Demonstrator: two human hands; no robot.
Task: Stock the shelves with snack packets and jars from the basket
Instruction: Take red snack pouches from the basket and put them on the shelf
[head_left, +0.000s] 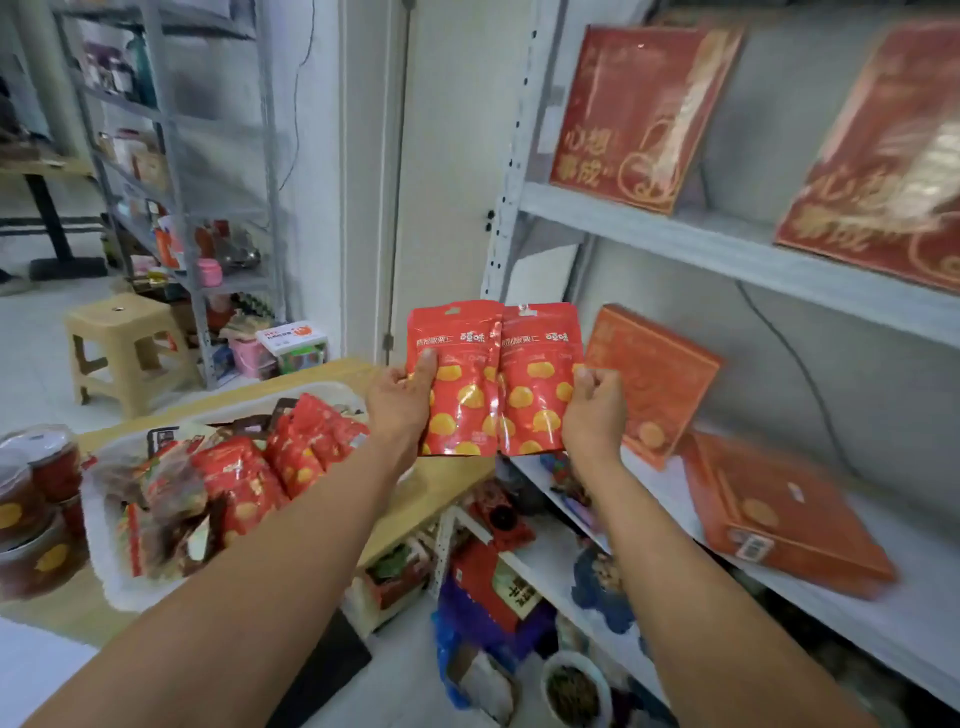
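Two red snack packets are held up side by side in front of the shelving, their inner edges touching or slightly overlapping. The left hand (402, 400) pinches the left packet (460, 395) at its outer edge, thumb flat on the front and fingers curled behind, and the right hand (595, 410) pinches the right packet (537, 389) the same way at its outer edge. The step in hand looks to be carrying this pair to the middle shelf (930, 587), which lies just beyond and to the right of the packets. There the upright orange box (654, 379) stands tilted at the end nearest them and the flat orange box (779, 509) lies further along, with bare white board around them. To do it well, I would bring both packets in low over a bare strip, set their bottom edges down first and lean them back against the upright box or the back panel (these pouches look thin and glossy, so they will likely slide or flop if stood free), printed faces outward. The edge pinches look light; a firmer hold lower down would stop the packets twisting as they go in. Release one hand at a time, so one packet props the other. Much remains — the basket (111, 592) on the desk (441, 483) at the left is full of similar red packets, and the jars (41, 499) stand stacked beside it at the far left, well apart from the shelf.
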